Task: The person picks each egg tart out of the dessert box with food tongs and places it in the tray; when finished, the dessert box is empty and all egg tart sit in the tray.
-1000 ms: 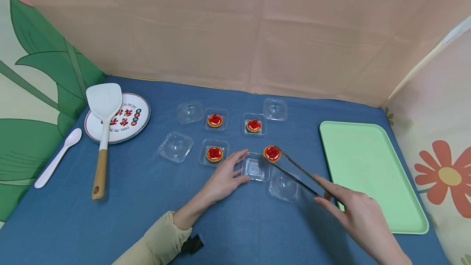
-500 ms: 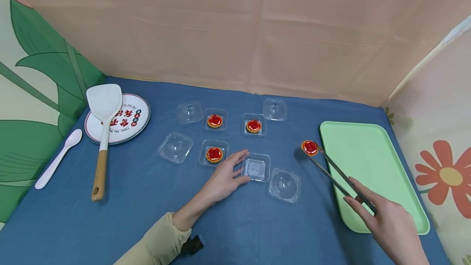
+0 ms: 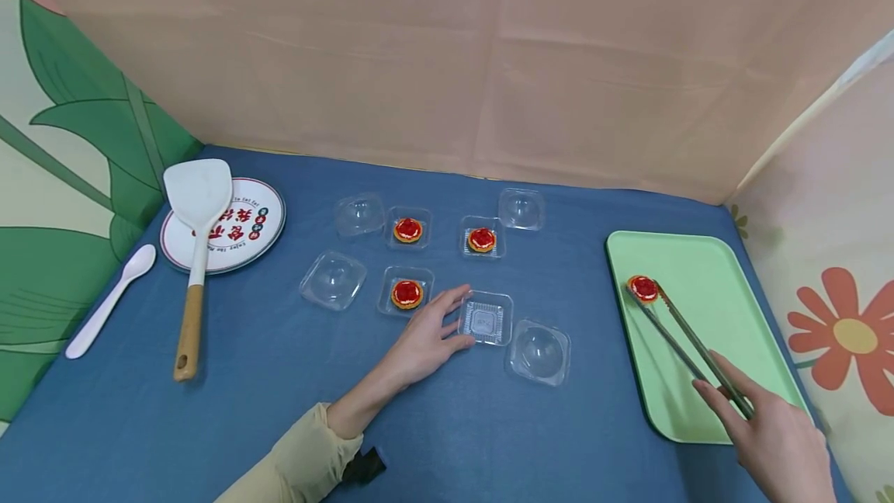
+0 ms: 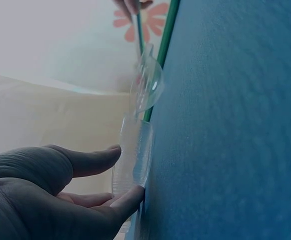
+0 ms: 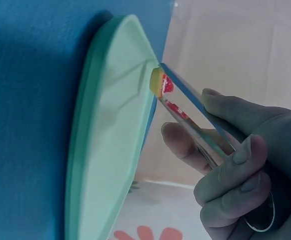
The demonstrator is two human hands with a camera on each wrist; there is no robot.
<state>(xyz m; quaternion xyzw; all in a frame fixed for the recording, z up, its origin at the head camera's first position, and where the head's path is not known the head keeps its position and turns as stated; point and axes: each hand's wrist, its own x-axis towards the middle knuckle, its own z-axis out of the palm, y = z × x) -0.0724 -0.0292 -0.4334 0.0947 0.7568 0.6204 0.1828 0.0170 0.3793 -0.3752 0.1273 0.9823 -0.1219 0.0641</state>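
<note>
My right hand grips metal tongs above the green tray. Between the tongs' tips is a small tart with a red top, tilted in the right wrist view and apparently above the tray's surface. My left hand holds the left side of a clear plastic box, thumb at its near corner and fingers at its far corner; nothing lies inside. The box's domed lid lies folded out to the right. In the left wrist view, thumb and fingers meet the edge of the box.
Three more clear boxes, each with a red tart, stand farther back and left, lids folded out. At left, a white spatula overlaps a printed plate, with a white spoon beside them. Cloth walls surround the table.
My right hand has carried the tart in the tongs rightward, from beside the bare box to over the green tray. My left hand and the boxes have stayed put.
</note>
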